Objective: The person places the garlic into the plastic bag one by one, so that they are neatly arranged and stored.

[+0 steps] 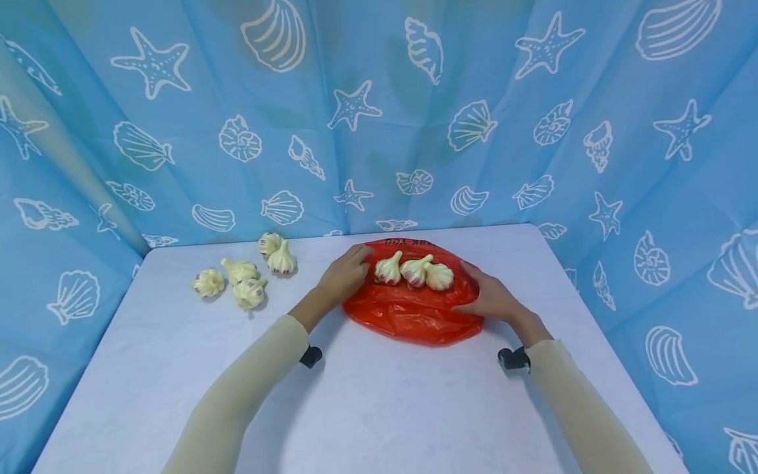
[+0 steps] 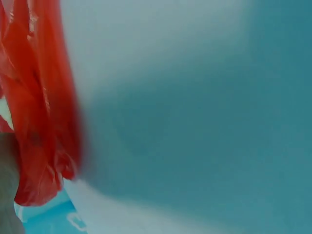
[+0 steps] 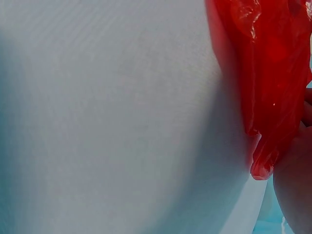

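A crinkled red plastic bag (image 1: 414,321) with dark print along its far edge lies spread on the table. Three garlic bulbs (image 1: 388,268) sit side by side against its red film, between the two hands. My left hand (image 1: 345,274) grips the bag's left edge with curled fingers. At the right edge, my right hand (image 1: 494,299) holds the bag between thumb and fingers. Both wrist views show folds of red film hanging beside the hand, the left one at the picture's left border (image 2: 36,97), the right one at its right (image 3: 273,87).
Several more garlic bulbs (image 1: 249,293) lie in a loose group at the back left of the white-covered table (image 1: 403,408). Behind and along both sides hangs a blue curtain (image 1: 379,164) printed with white shells and starfish.
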A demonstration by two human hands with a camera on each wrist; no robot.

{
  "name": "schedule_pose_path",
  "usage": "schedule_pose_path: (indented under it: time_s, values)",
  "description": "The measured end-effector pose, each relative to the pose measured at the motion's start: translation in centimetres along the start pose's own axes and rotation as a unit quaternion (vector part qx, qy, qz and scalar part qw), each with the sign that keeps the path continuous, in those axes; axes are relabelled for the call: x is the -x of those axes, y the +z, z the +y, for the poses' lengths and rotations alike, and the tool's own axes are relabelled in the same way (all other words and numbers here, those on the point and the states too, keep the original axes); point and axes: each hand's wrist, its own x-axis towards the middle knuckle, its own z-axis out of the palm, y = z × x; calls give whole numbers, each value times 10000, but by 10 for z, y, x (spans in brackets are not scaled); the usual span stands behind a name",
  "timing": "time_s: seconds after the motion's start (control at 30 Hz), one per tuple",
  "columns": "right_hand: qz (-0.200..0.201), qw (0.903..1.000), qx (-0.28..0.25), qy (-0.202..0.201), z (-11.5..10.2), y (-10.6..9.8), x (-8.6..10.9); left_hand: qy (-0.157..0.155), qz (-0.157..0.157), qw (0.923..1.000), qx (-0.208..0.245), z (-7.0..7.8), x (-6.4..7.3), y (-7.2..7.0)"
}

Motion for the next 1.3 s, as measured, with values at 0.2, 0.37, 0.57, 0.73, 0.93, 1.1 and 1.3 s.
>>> schedule_pose_path:
  time_s: [0.2,0.37,0.57,0.73,0.93,1.1,1.3]
  values:
    - [18,10000,11,29,-1,0,-1,-745,-251,9872,1386,5,-7,-6]
    - [-47,9999,-51,76,-3,4,0,-1559,-796,9533,2462,-7,-4,7]
    - [-92,9999,-23,46,-3,5,0,-1595,-757,9322,3161,-24,4,18]
    - [-264,9996,50,-59,-2,1,-2,-1465,-1028,9278,3273,-32,8,16]
    - [-477,9987,172,78,-5,-5,-4,-1144,-1773,9296,3022,-39,9,5]
    - [-655,9969,413,133,-8,-8,-8,-1099,-2387,9245,2761,-41,10,-7]
    - [-706,9959,551,142,-8,-7,-11,-1287,-2730,9147,2687,-40,8,-13]
